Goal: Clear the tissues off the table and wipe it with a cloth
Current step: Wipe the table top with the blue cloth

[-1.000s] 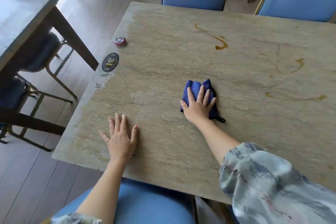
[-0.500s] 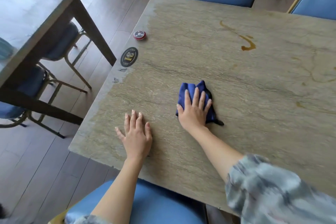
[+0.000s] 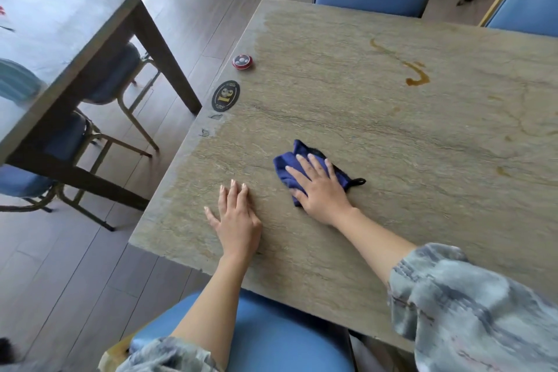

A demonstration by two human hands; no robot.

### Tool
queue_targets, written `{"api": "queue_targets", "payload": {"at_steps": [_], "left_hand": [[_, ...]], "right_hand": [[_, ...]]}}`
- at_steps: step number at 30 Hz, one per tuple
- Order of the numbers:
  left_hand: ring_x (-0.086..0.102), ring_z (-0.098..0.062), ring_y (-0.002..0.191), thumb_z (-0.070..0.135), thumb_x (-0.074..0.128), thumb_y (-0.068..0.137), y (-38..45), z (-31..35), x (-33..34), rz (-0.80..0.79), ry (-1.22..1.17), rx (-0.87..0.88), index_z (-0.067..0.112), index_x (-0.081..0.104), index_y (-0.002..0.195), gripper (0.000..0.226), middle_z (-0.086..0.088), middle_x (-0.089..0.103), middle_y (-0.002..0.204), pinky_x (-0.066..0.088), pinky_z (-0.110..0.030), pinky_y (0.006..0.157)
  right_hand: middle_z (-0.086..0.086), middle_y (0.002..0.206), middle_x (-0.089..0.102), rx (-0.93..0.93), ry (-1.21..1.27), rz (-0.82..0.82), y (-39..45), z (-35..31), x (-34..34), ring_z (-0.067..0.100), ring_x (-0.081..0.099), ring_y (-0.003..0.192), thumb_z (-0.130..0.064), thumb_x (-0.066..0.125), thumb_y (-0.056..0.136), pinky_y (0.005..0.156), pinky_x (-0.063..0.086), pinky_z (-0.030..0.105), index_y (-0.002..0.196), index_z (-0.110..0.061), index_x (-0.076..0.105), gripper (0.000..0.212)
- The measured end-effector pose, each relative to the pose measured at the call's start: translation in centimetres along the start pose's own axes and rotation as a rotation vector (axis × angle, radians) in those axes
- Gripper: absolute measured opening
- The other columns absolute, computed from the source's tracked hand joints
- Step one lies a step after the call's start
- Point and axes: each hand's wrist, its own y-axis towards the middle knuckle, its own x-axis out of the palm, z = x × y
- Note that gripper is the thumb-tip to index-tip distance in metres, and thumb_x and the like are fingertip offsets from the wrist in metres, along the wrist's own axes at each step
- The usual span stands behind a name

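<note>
Right hand (image 3: 320, 187) flat with straight fingers pressing the blue cloth (image 3: 290, 167), now angled further left than before, cloth near the table (image 3: 422, 136) centre-left, left hand (image 3: 237, 220) unchanged, flat and released on the near edge, brown streak (image 3: 416, 75) far right.

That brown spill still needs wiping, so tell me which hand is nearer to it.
Right. The right hand presses the cloth mid-table, well short of the spill and to its left. The left hand lies flat nearer the table's near-left corner, farther away.
</note>
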Motion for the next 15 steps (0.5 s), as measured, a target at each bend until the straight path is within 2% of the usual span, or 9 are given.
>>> {"api": "queue_targets", "payload": {"at_steps": [2,4,6,8,11,13,15], "left_hand": [[0.007,-0.014,0.147,0.016,0.036,0.095,-0.1,-0.2,-0.3,-0.023,0.008,0.024,0.029,0.040,0.140,0.047,0.007,0.022,0.157,-0.005,-0.058,0.113],[0.004,-0.014,0.147,0.017,0.035,0.096,0.0,-0.2,-0.4,-0.053,0.020,0.040,0.028,0.036,0.143,0.048,0.007,0.018,0.158,-0.005,-0.059,0.113],[0.000,-0.016,0.148,0.021,0.036,0.097,-0.2,0.0,-0.3,-0.069,0.025,0.044,0.027,0.033,0.145,0.048,0.005,0.015,0.159,-0.006,-0.061,0.113],[-0.008,-0.020,0.147,0.025,0.040,0.096,-0.5,0.4,-0.1,-0.066,0.040,0.049,0.024,0.030,0.146,0.051,0.002,0.011,0.160,-0.008,-0.062,0.111],[-0.017,-0.021,0.146,0.032,0.040,0.097,-1.3,1.6,0.3,-0.093,0.112,0.139,0.023,0.023,0.149,0.056,0.003,0.004,0.161,-0.012,-0.063,0.110],[-0.017,-0.020,0.146,0.038,0.039,0.098,-1.9,3.1,0.8,-0.153,0.152,0.230,0.023,0.020,0.150,0.058,0.003,0.003,0.161,-0.012,-0.062,0.111],[-0.017,-0.021,0.146,0.045,0.037,0.097,-2.5,4.8,1.5,-0.202,0.188,0.291,0.023,0.018,0.151,0.061,0.003,0.002,0.161,-0.011,-0.061,0.111]], "right_hand": [[0.001,0.160,0.006,0.185,0.026,0.010,0.0,0.8,-0.7,0.025,0.001,0.147,-0.052,0.027,0.095,0.115,-0.005,0.050,0.149,-0.032,0.022,0.058],[0.001,0.160,-0.004,0.293,0.052,-0.024,0.3,-0.1,-0.9,0.025,-0.007,0.147,-0.050,0.029,0.098,0.114,-0.009,0.052,0.151,-0.032,0.014,0.058],[0.003,0.160,-0.009,0.300,0.068,-0.049,-0.3,-1.5,-0.8,0.028,-0.012,0.146,-0.050,0.031,0.098,0.112,-0.012,0.054,0.151,-0.031,0.010,0.061],[0.004,0.160,-0.010,0.207,0.046,-0.066,-2.5,-1.8,-0.6,0.028,-0.012,0.146,-0.050,0.033,0.097,0.112,-0.012,0.054,0.152,-0.030,0.009,0.063],[0.000,0.160,-0.003,0.102,0.004,-0.048,-6.9,1.3,-0.3,0.024,-0.007,0.147,-0.053,0.030,0.095,0.114,-0.011,0.048,0.151,-0.030,0.013,0.063],[0.000,0.160,0.003,0.209,0.022,0.004,-10.1,4.8,-0.5,0.024,-0.001,0.147,-0.058,0.017,0.089,0.115,-0.009,0.047,0.150,-0.029,0.019,0.068],[0.000,0.160,0.003,0.369,0.037,0.051,-12.7,8.4,-0.8,0.024,-0.001,0.147,-0.058,0.019,0.091,0.115,-0.007,0.048,0.150,-0.029,0.020,0.066]]}}
